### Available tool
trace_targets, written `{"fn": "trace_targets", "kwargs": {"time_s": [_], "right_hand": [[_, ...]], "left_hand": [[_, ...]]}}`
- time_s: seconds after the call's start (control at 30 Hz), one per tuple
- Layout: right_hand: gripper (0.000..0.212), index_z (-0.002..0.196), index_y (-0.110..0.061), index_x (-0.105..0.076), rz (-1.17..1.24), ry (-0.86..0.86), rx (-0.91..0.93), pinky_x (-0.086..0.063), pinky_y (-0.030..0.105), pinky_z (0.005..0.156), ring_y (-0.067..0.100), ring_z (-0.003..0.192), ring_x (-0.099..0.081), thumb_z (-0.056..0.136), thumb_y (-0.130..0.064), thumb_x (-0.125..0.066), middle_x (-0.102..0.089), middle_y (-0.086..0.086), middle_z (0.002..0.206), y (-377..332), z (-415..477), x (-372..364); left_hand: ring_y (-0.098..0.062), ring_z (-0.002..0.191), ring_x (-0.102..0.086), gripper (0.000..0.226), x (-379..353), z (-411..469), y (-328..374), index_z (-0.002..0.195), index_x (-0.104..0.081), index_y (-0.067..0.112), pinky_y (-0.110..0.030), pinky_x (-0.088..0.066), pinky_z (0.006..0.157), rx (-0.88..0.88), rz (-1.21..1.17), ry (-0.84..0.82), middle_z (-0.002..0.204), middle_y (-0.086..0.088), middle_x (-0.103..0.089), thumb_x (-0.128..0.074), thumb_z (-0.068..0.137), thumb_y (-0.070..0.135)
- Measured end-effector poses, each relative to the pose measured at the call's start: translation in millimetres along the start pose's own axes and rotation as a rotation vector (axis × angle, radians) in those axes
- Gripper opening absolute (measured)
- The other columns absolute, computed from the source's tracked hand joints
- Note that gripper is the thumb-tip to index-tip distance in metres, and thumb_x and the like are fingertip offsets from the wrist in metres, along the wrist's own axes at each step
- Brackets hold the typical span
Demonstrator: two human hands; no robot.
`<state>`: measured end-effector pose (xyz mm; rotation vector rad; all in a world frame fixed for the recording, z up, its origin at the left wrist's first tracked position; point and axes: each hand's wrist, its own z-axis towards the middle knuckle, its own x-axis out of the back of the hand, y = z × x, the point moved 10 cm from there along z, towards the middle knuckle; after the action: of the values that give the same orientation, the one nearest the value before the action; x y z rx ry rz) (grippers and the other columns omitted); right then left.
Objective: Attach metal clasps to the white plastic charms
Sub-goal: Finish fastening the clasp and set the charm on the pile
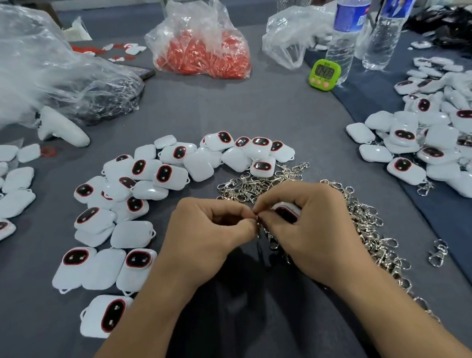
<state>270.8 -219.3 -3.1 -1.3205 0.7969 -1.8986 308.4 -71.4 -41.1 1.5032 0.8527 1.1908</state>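
white plastic charm (pixel 286 213) sits in the right hand (pixel 313 229), whose fingers curl round it above the near middle of the grey table (pixel 251 113), dark red-rimmed face up. it is mostly covered, so its long axis is hard to read; it seems to run left-right, loop end toward the left hand (pixel 214 233), which pinches a metal clasp (pixel 271 242) at that end. whether the ring is through yet, i cannot tell. the job looks partly done: the right-side heap (pixel 443 139) shows clasps hanging off some charms, likely finished, while the centre-left charms (pixel 147 176) look bare and a long pile of loose clasps (pixel 361 218) waits.
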Motion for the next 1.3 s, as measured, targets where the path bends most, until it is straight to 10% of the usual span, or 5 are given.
{"fn": "trace_targets", "kwargs": {"time_s": [0.4,0.57,0.73,0.87,1.3], "right_hand": [[0.018,0.076,-0.029,-0.076,0.132,0.049,-0.036,-0.043,0.007,0.06,0.0,0.064,-0.065,0.082,-0.011,-0.079,-0.071,-0.019,0.07,6,1,2],[0.012,0.073,-0.028,-0.078,0.257,0.103,-0.234,-0.049,0.02,0.058,0.002,0.058,-0.06,0.081,-0.023,-0.085,-0.071,-0.01,0.065,31,4,5],[0.017,0.091,-0.025,-0.081,0.577,-0.057,-0.432,-0.047,0.024,0.052,0.014,0.055,-0.055,0.076,-0.016,-0.08,-0.07,0.011,0.075,44,1,-17],[0.03,0.104,-0.029,-0.073,0.224,-0.075,-0.31,-0.055,0.027,0.072,0.009,0.073,-0.067,0.087,-0.005,-0.07,-0.077,-0.008,0.09,39,3,-12],[0.023,0.09,-0.029,-0.068,0.077,-0.097,-0.181,-0.05,0.022,0.062,0.012,0.069,-0.064,0.087,-0.006,-0.069,-0.073,-0.008,0.078,27,4,-11]], "left_hand": [[-0.009,0.05,-0.056,0.009,5,2,4,0.062,-0.075,0.015,-0.019,-0.045,0.048,-0.034,-0.124,0.134,0.056,-0.009,-0.066,-0.066,0.063,0.015],[-0.007,0.05,-0.055,0.007,44,-13,28,0.066,-0.068,0.023,-0.02,-0.042,0.05,-0.25,0.443,0.436,0.054,0.009,-0.061,-0.068,0.072,0.026],[-0.022,0.074,-0.059,0.007,4,-8,30,0.072,-0.071,0.02,-0.037,-0.047,0.063,-0.328,0.896,0.211,0.069,0.004,-0.064,-0.077,0.075,0.023],[-0.015,0.076,-0.053,0.006,-8,-4,26,0.076,-0.073,0.021,-0.036,-0.044,0.07,-0.355,0.818,0.104,0.073,0.007,-0.064,-0.072,0.077,0.027],[-0.013,0.073,-0.053,0.014,-8,-2,25,0.081,-0.077,0.021,-0.023,-0.034,0.066,-0.399,0.74,0.076,0.075,0.009,-0.068,-0.066,0.076,0.027]]}}
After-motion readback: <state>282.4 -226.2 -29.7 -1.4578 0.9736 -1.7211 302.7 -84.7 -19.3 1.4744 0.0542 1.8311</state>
